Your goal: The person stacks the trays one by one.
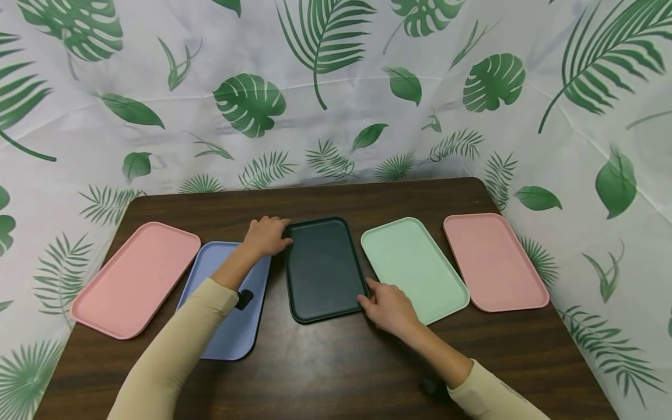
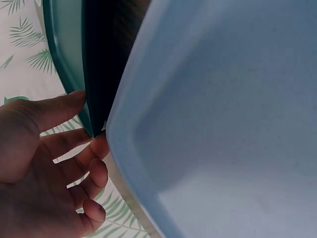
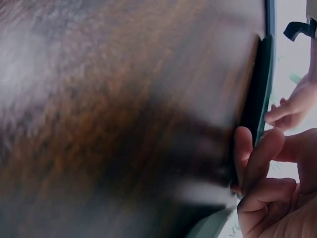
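Note:
A dark green rectangular tray lies in the middle of the table. My left hand pinches its far left corner; in the left wrist view the thumb is on the rim and fingers are at the underside. At the near right corner, my right hand grips the same tray by its edge. Beneath my left forearm is a blue tray, partly hidden by the sleeve. A mint green tray lies just beyond my right hand, slanted.
One pink tray lies slanted at the far left, close to the blue one. Another pink tray lies at the right, beside the mint tray. Under them is a dark wooden table, with a leaf-patterned cloth behind.

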A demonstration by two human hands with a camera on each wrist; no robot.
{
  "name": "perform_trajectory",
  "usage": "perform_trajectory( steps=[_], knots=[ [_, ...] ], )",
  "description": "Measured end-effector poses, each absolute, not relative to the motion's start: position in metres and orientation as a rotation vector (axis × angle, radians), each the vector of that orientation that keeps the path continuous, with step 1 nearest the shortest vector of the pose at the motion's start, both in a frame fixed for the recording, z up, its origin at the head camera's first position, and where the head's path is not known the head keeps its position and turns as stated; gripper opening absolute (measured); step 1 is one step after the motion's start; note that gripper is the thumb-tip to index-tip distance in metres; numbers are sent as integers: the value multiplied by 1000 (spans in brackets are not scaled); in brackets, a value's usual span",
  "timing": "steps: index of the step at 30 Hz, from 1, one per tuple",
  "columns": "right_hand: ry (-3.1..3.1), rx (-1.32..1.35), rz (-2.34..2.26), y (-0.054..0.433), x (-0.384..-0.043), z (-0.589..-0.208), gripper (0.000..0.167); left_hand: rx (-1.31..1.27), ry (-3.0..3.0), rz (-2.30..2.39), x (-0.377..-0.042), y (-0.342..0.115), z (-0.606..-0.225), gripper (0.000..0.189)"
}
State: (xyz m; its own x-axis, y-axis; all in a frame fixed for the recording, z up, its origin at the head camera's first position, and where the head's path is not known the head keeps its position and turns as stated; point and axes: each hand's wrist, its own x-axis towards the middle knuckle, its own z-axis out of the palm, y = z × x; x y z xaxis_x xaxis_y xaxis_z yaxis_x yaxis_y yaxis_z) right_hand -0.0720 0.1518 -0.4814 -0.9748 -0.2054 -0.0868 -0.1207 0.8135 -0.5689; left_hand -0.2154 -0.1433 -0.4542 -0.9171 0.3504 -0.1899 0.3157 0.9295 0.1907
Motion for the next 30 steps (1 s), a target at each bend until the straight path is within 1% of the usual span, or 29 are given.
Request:
perform_trajectory(
  steps=[7, 18, 30],
  knots=[
    [2842, -230, -965, 149, -73, -486, 50, 511, 2883, 237, -218, -142, -459, 55],
    [2732, -138, -1205, 142, -71, -492, 49, 489, 2869, 285, -223, -143, -455, 53],
    [2606, -102, -1368, 129, -71, -489, 54, 519, 2841, 336, -247, -146, -449, 51]
  ],
)
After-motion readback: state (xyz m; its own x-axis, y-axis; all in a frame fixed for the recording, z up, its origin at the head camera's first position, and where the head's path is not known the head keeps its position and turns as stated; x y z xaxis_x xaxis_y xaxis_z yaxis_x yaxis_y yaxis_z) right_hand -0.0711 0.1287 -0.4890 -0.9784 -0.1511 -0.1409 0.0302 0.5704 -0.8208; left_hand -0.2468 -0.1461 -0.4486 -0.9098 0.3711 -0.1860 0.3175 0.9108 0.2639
